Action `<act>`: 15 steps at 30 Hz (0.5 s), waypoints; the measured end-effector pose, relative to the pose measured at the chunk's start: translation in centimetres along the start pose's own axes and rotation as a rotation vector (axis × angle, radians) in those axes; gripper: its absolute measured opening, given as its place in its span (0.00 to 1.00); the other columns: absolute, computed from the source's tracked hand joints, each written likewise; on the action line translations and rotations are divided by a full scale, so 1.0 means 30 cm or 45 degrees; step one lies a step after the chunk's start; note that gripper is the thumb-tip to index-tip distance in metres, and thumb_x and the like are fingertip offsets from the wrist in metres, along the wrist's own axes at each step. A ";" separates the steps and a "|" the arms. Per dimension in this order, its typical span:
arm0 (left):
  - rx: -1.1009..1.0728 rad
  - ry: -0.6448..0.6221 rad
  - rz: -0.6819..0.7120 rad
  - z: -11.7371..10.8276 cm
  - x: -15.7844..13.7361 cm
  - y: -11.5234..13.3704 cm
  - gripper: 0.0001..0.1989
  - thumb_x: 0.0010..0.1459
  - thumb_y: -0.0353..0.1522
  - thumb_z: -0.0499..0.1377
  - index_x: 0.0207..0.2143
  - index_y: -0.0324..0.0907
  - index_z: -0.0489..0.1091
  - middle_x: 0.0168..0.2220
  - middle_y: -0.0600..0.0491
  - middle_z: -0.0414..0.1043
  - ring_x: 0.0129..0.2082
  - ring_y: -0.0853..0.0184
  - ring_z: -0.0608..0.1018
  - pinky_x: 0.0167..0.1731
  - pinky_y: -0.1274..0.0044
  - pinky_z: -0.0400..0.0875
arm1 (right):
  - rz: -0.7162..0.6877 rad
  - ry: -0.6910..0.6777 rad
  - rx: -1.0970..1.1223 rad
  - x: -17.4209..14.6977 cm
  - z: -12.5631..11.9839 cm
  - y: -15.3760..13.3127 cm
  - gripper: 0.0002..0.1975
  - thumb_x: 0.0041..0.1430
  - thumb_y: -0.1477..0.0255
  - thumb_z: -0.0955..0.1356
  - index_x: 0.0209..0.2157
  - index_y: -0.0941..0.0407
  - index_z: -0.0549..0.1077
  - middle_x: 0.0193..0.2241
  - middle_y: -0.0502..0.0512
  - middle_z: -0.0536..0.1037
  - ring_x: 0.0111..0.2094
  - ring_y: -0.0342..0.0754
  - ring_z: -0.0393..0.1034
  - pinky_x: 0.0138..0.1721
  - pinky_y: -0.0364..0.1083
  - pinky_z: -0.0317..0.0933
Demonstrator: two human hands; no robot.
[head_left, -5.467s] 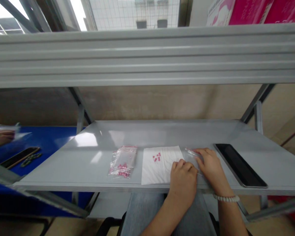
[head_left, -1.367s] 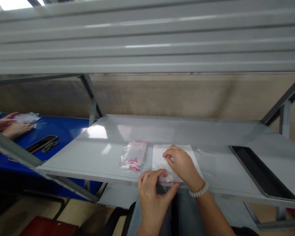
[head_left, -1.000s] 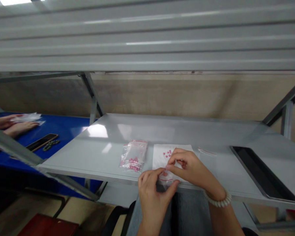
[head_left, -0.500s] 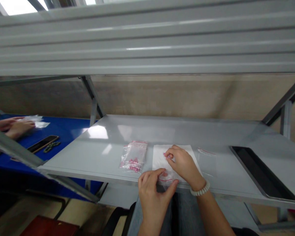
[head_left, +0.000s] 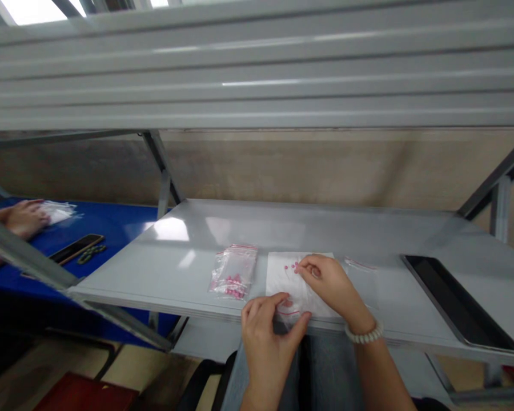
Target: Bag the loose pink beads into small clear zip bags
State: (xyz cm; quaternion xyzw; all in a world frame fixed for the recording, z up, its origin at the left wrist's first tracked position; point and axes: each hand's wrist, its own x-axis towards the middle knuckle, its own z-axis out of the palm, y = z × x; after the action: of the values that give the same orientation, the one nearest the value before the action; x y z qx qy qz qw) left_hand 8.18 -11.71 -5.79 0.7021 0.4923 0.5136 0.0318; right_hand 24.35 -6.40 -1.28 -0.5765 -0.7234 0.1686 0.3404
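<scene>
A white sheet of paper (head_left: 278, 282) lies on the grey shelf top, with several small pink beads (head_left: 286, 267) on its upper part. My right hand (head_left: 332, 279), a beaded bracelet at its wrist, pinches at a pink bead at the edge of this group; the fingertips partly hide it. At the paper's lower edge my left hand (head_left: 268, 328) holds a small clear zip bag (head_left: 288, 308) with a red line at its mouth, between thumb and forefinger. Something pinkish shows through that bag near the forefinger tip, too blurred to make out.
Left of the paper, stacked zip bags (head_left: 235, 271) contain pink beads. A flat clear zip bag (head_left: 362, 282) lies on the right, then a dark tablet (head_left: 458, 302). Another person's hands (head_left: 25, 220) handle clear bags on a blue table, near a phone (head_left: 77, 248). A ribbed panel (head_left: 257, 68) hangs above.
My right hand has shifted slightly right, uncovering pink beads on the paper. My left hand and its bag have stayed put. The other person's hands have moved a little left.
</scene>
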 end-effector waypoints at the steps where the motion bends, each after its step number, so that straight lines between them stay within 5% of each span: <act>1: 0.002 0.008 0.003 0.001 0.001 0.001 0.13 0.51 0.37 0.70 0.38 0.44 0.74 0.30 0.54 0.78 0.31 0.60 0.78 0.36 0.67 0.69 | 0.013 0.018 -0.037 0.008 0.011 0.015 0.07 0.61 0.77 0.66 0.31 0.59 0.76 0.27 0.53 0.76 0.30 0.48 0.70 0.34 0.45 0.60; 5: 0.009 0.036 0.008 0.004 0.005 0.003 0.12 0.54 0.39 0.67 0.37 0.44 0.74 0.29 0.54 0.78 0.30 0.61 0.78 0.36 0.68 0.69 | -0.008 0.009 -0.121 0.022 0.037 0.046 0.15 0.53 0.86 0.64 0.36 0.57 0.77 0.34 0.56 0.77 0.37 0.50 0.71 0.43 0.46 0.61; 15: 0.005 0.021 0.000 0.006 0.001 0.003 0.11 0.54 0.39 0.67 0.37 0.44 0.75 0.30 0.54 0.78 0.30 0.61 0.78 0.37 0.68 0.69 | -0.050 -0.026 -0.159 0.014 0.041 0.028 0.09 0.58 0.82 0.66 0.34 0.57 0.77 0.35 0.56 0.77 0.38 0.50 0.72 0.43 0.46 0.61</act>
State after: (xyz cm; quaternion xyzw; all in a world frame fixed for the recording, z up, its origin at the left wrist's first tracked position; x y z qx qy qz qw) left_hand 8.37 -11.67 -5.81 0.6979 0.4934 0.5184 0.0265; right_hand 24.06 -5.59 -2.56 -0.5806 -0.7471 0.1224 0.2997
